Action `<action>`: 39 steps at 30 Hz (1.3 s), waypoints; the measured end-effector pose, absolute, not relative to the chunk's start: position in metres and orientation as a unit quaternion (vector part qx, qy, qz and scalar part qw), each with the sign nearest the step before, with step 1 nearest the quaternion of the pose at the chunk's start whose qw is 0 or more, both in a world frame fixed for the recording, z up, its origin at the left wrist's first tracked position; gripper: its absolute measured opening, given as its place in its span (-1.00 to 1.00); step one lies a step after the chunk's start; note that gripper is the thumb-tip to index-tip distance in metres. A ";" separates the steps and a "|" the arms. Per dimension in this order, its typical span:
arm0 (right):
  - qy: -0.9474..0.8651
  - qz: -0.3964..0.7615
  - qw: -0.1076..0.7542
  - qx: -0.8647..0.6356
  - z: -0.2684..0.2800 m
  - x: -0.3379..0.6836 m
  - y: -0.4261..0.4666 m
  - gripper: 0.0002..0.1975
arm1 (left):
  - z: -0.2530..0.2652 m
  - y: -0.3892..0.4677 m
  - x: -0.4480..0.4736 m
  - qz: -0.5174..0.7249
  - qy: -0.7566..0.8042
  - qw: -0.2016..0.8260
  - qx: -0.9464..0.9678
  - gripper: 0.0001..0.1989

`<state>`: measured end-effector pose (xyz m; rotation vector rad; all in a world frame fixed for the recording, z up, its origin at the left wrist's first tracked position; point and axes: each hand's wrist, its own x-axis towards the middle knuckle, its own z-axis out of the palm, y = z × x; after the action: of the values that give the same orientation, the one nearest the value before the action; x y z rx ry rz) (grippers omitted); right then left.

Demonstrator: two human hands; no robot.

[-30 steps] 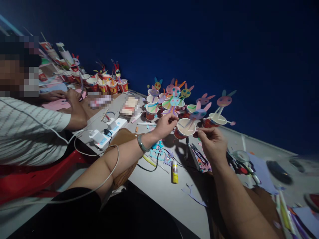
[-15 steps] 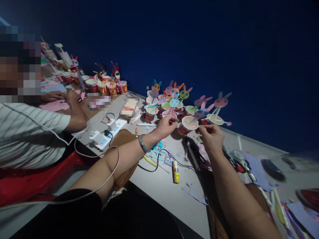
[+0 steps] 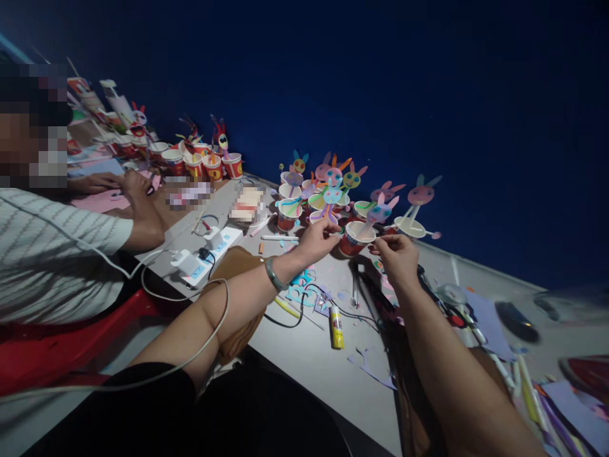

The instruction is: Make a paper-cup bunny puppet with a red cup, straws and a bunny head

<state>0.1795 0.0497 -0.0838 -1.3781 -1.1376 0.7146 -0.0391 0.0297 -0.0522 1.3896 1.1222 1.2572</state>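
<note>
A red paper cup (image 3: 351, 246) with a white rim stands between my hands. From it rises a stick bearing a blue-purple paper rabbit head (image 3: 380, 212) with pink ears. My left hand (image 3: 320, 242), a bangle on its wrist, is closed in a pinch just left of this cup. At the cup's right side my right hand (image 3: 398, 255) pinches near the rim; what lies between the fingertips of either hand is too small to make out. Behind them sit several similar cups with rabbit heads, among them a cup (image 3: 410, 227) with a pink head (image 3: 422, 195).
A yellow glue stick (image 3: 337, 329), blue paper scraps (image 3: 301, 289) and black cables lie on the table nearer me. To the left are a white power strip (image 3: 212, 257) and a seated person (image 3: 61, 254) in a striped shirt. More decorated cups (image 3: 233, 166) stand farther back.
The cup between my hands has shifted slightly left, and its rabbit head now stands more upright. My right hand has moved a little left; my left hand stays nearly in place.
</note>
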 end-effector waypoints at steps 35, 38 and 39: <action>-0.526 0.231 0.492 -0.655 -0.067 0.204 0.025 -0.65 | -0.057 0.032 -0.039 0.517 0.443 0.469 0.563 -0.90; -0.583 0.122 0.458 -0.659 -0.062 0.200 0.017 -0.67 | -0.058 0.033 -0.039 0.521 0.442 0.466 0.562 -0.91; -0.613 0.091 0.432 -0.655 -0.061 0.197 0.014 -0.66 | -0.058 0.033 -0.039 0.521 0.442 0.466 0.562 -0.91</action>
<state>0.1968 0.0142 -0.0608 -1.6330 -1.5287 0.2268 -0.0386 0.0330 -0.0583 1.3793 1.0857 1.2792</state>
